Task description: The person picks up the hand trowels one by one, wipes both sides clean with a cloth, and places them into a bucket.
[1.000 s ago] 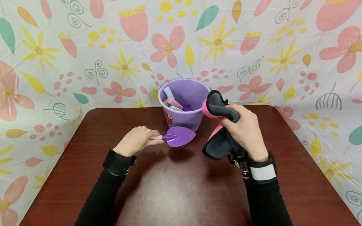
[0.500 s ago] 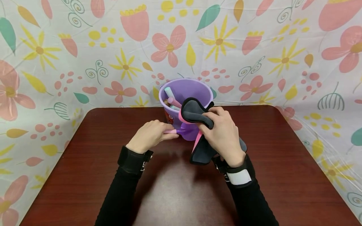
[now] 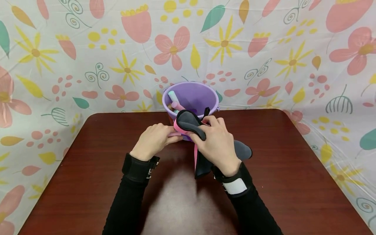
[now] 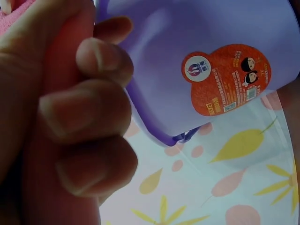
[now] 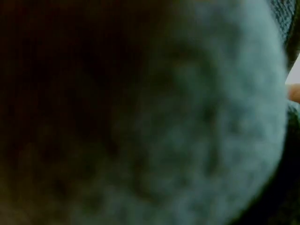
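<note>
Left hand point(image 3: 155, 138) is curling its fingers round a pink shovel handle point(image 3: 175, 134), holding it just in front of the purple bucket point(image 3: 191, 96). The shovel's blade is lying hidden behind the cloth; only a sliver of purple is showing below it. The left wrist view is showing the curled fingers point(image 4: 89, 117) close against the bucket wall, with an orange sticker point(image 4: 225, 79) on that wall.

Right hand point(image 3: 217, 145) is gripping a grey cloth with pink edging point(image 3: 189, 121), fingers bunched around it. One end of the cloth is arching up over the shovel, toward the left hand; the other end is hanging down beside the right wrist, over the table point(image 3: 88, 182). The right wrist view is filled with blurred grey fabric point(image 5: 197, 140); nothing else readable there.

The bucket is standing upright at the table's far edge, holding pastel sticks point(image 3: 174, 98) that are leaning inside. A flowered sheet point(image 3: 264, 49) is hanging behind and along both sides.
</note>
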Available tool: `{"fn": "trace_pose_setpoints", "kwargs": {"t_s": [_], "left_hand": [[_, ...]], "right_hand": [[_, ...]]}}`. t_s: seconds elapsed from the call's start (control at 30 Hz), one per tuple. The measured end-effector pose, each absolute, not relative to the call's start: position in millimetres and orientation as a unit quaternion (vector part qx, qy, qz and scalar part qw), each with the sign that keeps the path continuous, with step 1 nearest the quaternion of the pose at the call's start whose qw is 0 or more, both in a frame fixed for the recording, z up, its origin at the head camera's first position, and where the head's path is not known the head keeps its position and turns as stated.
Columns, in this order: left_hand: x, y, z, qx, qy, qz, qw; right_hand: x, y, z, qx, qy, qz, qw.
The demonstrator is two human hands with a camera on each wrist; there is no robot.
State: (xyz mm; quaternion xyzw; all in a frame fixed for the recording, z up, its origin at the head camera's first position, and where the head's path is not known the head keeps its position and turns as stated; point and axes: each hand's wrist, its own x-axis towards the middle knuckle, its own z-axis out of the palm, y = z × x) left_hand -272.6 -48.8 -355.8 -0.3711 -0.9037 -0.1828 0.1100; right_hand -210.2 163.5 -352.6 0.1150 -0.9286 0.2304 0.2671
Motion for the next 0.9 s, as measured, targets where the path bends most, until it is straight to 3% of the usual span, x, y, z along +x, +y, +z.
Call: {"fn": "trace_pose_setpoints", "kwargs": {"t_s": [0.27, 0.53, 0.9], "left_hand": [[-267, -46, -356, -0.355, -0.912, -0.149, 0.14], [-263, -41, -356, -0.362, -0.902, -0.15, 0.18], [-260, -39, -356, -0.37, -0.892, -0.156, 0.206]], "right_hand": [[-210, 145, -361, 0.127, -0.933, 0.213, 0.261], [-219, 142, -368, 0.119, -0.922, 0.188, 0.318], [-226, 152, -369, 0.094, -0.912, 0.206, 0.341]]}}
